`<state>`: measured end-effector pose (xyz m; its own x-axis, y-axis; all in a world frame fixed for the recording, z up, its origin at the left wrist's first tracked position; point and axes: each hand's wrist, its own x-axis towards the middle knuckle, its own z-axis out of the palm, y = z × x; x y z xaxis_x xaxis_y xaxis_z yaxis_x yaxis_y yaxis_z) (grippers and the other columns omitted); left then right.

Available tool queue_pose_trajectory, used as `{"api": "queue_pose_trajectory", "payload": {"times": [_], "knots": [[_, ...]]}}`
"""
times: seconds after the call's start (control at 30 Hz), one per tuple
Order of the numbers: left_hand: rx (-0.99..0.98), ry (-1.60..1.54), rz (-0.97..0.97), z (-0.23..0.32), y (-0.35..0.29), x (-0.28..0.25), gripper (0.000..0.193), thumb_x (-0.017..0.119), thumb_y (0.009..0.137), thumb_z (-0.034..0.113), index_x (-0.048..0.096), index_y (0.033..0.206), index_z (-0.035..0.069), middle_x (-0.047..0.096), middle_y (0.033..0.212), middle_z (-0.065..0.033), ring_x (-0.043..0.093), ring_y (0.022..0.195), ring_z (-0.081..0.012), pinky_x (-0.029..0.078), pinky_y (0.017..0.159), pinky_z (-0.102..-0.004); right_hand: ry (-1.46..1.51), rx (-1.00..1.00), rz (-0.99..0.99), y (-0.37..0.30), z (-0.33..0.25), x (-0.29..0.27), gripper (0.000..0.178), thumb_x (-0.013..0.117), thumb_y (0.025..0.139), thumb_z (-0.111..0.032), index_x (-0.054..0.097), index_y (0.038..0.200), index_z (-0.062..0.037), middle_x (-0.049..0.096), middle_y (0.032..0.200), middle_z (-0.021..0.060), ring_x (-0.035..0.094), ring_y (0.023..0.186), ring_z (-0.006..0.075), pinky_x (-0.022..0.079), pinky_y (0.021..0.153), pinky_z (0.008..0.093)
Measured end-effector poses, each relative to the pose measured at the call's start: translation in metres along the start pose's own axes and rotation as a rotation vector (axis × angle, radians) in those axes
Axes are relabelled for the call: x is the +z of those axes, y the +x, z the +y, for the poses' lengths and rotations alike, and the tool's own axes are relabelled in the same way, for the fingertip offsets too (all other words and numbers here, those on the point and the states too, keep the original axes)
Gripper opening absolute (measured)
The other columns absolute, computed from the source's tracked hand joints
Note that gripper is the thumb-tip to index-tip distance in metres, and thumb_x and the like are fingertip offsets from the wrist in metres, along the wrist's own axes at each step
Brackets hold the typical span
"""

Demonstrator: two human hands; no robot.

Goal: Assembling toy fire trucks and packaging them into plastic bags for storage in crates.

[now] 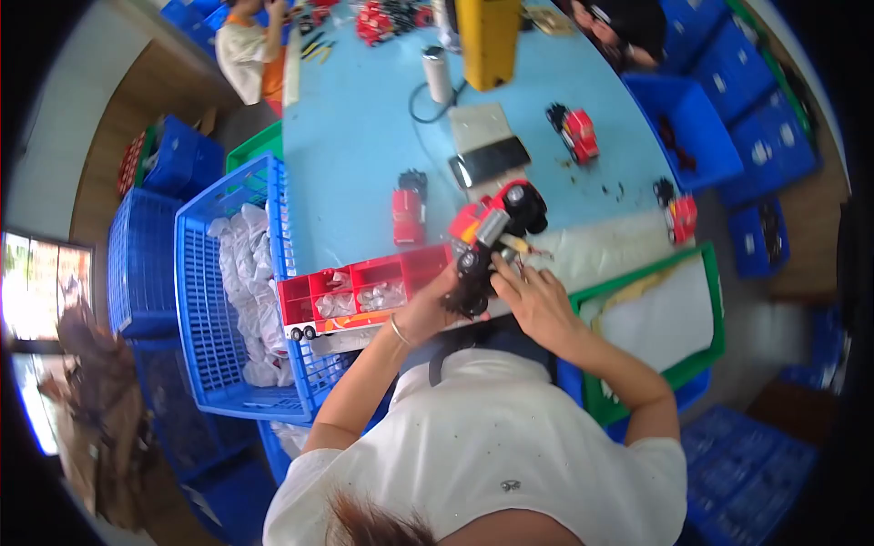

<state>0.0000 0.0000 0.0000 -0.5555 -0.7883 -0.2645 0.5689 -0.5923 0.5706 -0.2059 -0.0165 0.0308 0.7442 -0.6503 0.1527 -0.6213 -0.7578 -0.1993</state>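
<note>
We see the left hand [435, 305] at the near edge of the light blue tabletop [364, 136], its fingers curled around the black wheeled underside of a red toy truck [492, 232] that is tilted up above that edge. The right hand [537, 300] is just beside it, its fingers pressed against the truck's lower part, though what they pinch we cannot tell. A red compartment tray [360, 287] with small clear bags sits at the near left corner, touching a blue basket [196, 300], and another small red truck [409, 211] lies further in on the tabletop.
</note>
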Motion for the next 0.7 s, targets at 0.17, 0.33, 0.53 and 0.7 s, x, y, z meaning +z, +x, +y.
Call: {"api": "queue_pose_trajectory", "payload": {"times": [0.17, 0.33, 0.53, 0.7], "knots": [[-0.056, -0.133, -0.004, -0.003, -0.01, 0.001, 0.065, 0.048, 0.085, 0.048, 0.025, 0.136, 0.016, 0.043, 0.126, -0.0086, 0.052, 0.101, -0.0216, 0.046, 0.085, -0.0369, 0.361, -0.036, 0.375, 0.001, 0.01, 0.026, 0.042, 0.054, 0.074, 0.005, 0.044, 0.113, -0.0039, 0.048, 0.121, 0.0139, 0.054, 0.083, 0.0232, 0.044, 0.071, 0.0334], [0.048, 0.025, -0.024, 0.004, -0.017, 0.01, 0.063, 0.049, 0.086, 0.044, 0.025, 0.136, 0.013, 0.048, 0.121, -0.0096, 0.052, 0.103, -0.0232, 0.043, 0.088, -0.0362, 1.366, 0.381, 0.634, 0.004, -0.007, 0.05, 0.036, 0.053, 0.079, 0.003, 0.043, 0.113, -0.0045, 0.054, 0.103, 0.0106, 0.054, 0.079, 0.0151, 0.043, 0.066, 0.0271], [0.049, 0.1, 0.168, 0.006, -0.02, 0.022, 0.058, 0.054, 0.085, 0.042, 0.029, 0.127, 0.011, 0.047, 0.109, -0.0087, 0.051, 0.091, -0.0131, 0.045, 0.082, -0.0344, 1.619, 0.531, 0.661, -0.001, 0.042, 0.062, 0.04, 0.06, 0.078, -0.011, 0.044, 0.114, -0.0037, 0.055, 0.088, 0.0048, 0.055, 0.079, 0.0111, 0.045, 0.066, 0.023], [0.237, 0.61, 0.116, 0.007, -0.021, 0.009, 0.053, 0.06, 0.083, 0.027, 0.031, 0.124, 0.01, 0.046, 0.115, -0.012, 0.053, 0.099, -0.023, 0.042, 0.085, -0.0359, 1.615, 0.513, 0.797, 0.007, 0.005, 0.038, 0.047, 0.061, 0.079, -0.023, 0.041, 0.118, -0.0062, 0.054, 0.101, 0.0078, 0.054, 0.089, 0.0159, 0.046, 0.074, 0.0281]]}}
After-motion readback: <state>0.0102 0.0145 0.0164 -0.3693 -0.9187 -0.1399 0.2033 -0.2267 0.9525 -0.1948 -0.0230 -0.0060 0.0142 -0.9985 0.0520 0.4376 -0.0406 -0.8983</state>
